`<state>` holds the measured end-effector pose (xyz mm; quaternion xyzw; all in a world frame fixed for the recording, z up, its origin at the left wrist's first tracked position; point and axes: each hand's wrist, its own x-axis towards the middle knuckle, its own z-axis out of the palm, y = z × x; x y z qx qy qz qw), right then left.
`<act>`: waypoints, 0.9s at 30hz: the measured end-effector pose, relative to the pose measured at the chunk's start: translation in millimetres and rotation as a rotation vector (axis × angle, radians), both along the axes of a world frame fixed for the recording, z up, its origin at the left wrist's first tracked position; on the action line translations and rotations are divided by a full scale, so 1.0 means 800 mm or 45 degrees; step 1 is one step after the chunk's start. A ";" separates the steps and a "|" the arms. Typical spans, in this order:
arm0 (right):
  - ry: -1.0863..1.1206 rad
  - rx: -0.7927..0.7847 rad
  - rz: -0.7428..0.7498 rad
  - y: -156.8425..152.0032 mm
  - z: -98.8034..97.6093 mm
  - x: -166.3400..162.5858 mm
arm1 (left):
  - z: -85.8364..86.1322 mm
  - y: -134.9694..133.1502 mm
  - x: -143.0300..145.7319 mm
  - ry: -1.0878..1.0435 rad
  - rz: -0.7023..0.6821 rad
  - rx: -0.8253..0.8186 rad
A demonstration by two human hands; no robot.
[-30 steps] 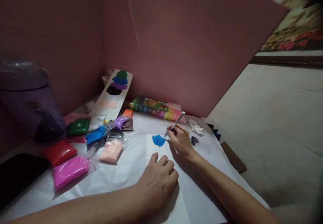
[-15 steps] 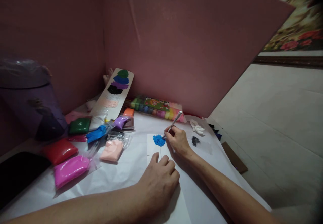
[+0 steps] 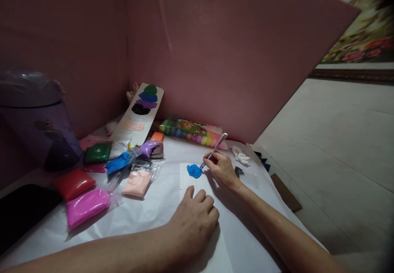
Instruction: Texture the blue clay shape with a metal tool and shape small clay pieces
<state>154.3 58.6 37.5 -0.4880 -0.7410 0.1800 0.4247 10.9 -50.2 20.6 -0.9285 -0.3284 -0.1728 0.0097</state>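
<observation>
A patch of blue clay point(image 3: 193, 170) sits at the top of a white card point(image 3: 187, 182) on the paper-covered table. My right hand point(image 3: 222, 169) pinches a thin sculpting tool point(image 3: 215, 147), whose tip touches the clay's right edge. Fingers curled, my left hand point(image 3: 193, 221) presses down on the lower part of the card.
Bagged clay lies at the left: pink point(image 3: 86, 207), red point(image 3: 72, 184), green point(image 3: 97, 152), blue point(image 3: 117, 162), peach point(image 3: 137, 182), purple point(image 3: 147, 147). A strip with clay swatches point(image 3: 139, 113) leans on the pink wall. A clay pack point(image 3: 191, 131) lies behind. White point(image 3: 241, 156) and dark point(image 3: 237, 171) scraps lie right.
My right hand has shifted slightly and tilted the tool at the clay's edge, first left then back right. The left hand has stayed on the card.
</observation>
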 end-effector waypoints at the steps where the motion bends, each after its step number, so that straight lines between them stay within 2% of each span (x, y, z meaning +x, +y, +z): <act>1: -0.013 -0.027 0.026 0.000 -0.002 0.002 | 0.000 0.000 0.000 0.000 0.003 0.003; 7: 0.007 -0.060 0.074 0.008 -0.013 0.003 | -0.003 0.000 0.001 0.000 -0.001 0.007; 18: 0.019 0.118 0.046 0.018 0.002 -0.008 | 0.001 0.001 0.000 0.030 -0.008 -0.028; 27: 0.004 -0.119 0.175 0.021 -0.007 -0.005 | 0.000 0.000 0.000 0.034 -0.009 -0.030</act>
